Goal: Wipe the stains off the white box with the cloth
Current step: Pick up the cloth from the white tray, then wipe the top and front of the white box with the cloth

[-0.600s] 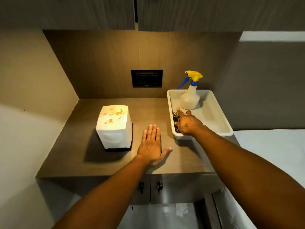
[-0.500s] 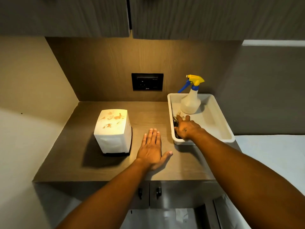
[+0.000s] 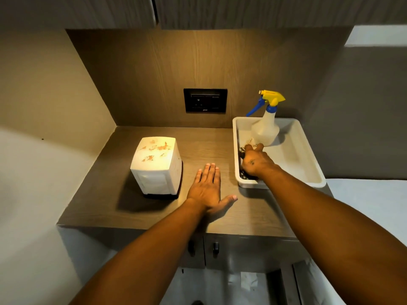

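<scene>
The white box (image 3: pixel 156 165) stands on the wooden counter at the left, with orange-brown stains on its top. My left hand (image 3: pixel 208 189) lies flat on the counter just right of the box, fingers spread, holding nothing. My right hand (image 3: pixel 255 160) reaches into the near-left corner of the white tray (image 3: pixel 308 172) and rests on a dark patterned cloth (image 3: pixel 244 175), which is mostly hidden under it. Whether the fingers have closed on the cloth is not visible.
A spray bottle (image 3: pixel 265 126) with a yellow and blue trigger stands at the back of the tray. A black wall socket (image 3: pixel 205 100) sits on the back panel. Walls close the counter at left and back. Cabinet doors with handles (image 3: pixel 214 247) are below.
The view has shifted slightly. My right hand stays on the cloth in the tray's corner, and my left hand remains flat on the counter.
</scene>
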Motion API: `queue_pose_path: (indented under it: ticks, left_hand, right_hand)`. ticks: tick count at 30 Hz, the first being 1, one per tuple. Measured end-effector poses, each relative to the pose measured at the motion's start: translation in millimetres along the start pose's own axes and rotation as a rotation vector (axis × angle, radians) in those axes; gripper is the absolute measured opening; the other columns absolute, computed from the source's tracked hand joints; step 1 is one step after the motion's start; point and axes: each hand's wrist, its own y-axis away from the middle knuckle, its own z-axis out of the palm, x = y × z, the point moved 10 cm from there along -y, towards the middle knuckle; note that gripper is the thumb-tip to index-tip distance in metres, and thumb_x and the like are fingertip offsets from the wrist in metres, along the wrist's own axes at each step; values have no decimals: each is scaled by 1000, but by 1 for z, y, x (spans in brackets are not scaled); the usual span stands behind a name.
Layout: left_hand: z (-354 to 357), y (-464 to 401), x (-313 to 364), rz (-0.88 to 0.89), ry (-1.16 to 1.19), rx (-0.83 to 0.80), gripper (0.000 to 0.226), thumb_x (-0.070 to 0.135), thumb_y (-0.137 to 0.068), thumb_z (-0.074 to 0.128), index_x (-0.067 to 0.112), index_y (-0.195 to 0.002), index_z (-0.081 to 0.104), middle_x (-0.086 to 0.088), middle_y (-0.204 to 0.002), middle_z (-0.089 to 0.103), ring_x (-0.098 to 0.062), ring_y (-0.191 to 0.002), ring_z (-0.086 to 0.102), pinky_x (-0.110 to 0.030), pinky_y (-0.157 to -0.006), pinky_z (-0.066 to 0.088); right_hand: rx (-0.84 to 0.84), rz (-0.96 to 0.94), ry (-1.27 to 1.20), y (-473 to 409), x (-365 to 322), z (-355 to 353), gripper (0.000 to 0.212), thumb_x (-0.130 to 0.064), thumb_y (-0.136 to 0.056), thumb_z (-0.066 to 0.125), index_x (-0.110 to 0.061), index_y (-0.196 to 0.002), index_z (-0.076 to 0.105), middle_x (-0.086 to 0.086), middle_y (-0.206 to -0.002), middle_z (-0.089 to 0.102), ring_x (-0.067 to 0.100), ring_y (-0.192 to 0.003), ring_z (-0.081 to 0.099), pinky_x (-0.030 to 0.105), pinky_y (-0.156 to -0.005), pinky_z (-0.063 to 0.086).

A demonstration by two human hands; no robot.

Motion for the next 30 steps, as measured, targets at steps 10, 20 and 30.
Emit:
queue_pose_path:
  ticks: [10,20,30]
  left_hand:
    - [-105,25,7,66,-74,207,110,85,-92,18,4,-161,-9,-20,-171,-14,-31,-159,-16,-50,-130,-4]
    - [-186,83,-70,-45,-44,433,119,90,-85,20,3,-161,-7,-19,-172,-13,-29,-159,-16,-41,-124,-11]
    - [-117,87,-214,-149,378,184,170,112,-35,45,20,-159,-25,-2,-171,-27,-19,-156,-24,-52,-130,1]
  right_hand:
    - [128,-123,-616,30,-47,-77,34,-29,-94,36,-24,-123,54,11,-114,59,32,-98,59,42,-88,50]
    - [133,-436,-526,85,-166,-79,39,-42,-93,51,-16,-122,59,10,-119,62,21,-99,57,28,-79,39]
    - [135,-485,-372,88,-209,-33,38,-34,-95,51,-21,-131,57,7,-131,57,20,-109,54,28,-87,38]
